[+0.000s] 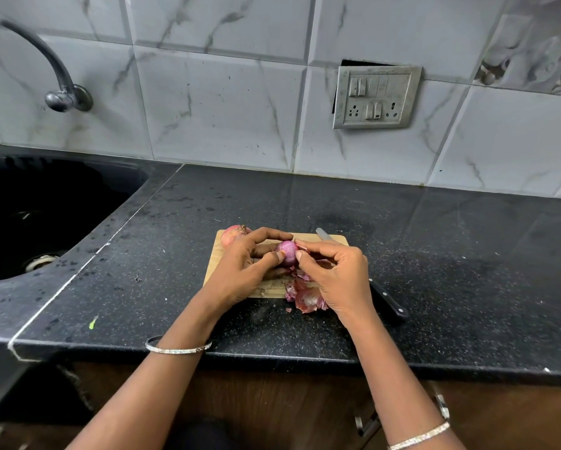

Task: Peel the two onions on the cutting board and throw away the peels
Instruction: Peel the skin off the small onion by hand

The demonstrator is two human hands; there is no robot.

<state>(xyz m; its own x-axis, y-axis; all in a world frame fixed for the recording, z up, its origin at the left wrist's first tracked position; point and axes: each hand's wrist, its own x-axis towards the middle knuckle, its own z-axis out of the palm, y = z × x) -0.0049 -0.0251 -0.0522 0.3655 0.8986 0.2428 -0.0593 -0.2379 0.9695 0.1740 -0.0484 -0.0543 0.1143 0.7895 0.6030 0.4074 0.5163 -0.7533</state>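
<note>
A purple, mostly peeled onion (288,251) is held over the wooden cutting board (214,259). My left hand (243,271) grips it from the left, thumb on its front. My right hand (334,274) pinches a strip of skin at the onion's right side. A second onion (233,234) with its dry skin on lies at the board's far left corner. Loose reddish peels (306,295) lie at the board's near edge and spill onto the counter.
A black-handled knife (388,302) lies right of the board, its blade tip (321,233) showing beyond my right hand. A dark sink (29,216) with a wall tap (61,89) is at the left. The counter's front edge (272,355) runs below my wrists.
</note>
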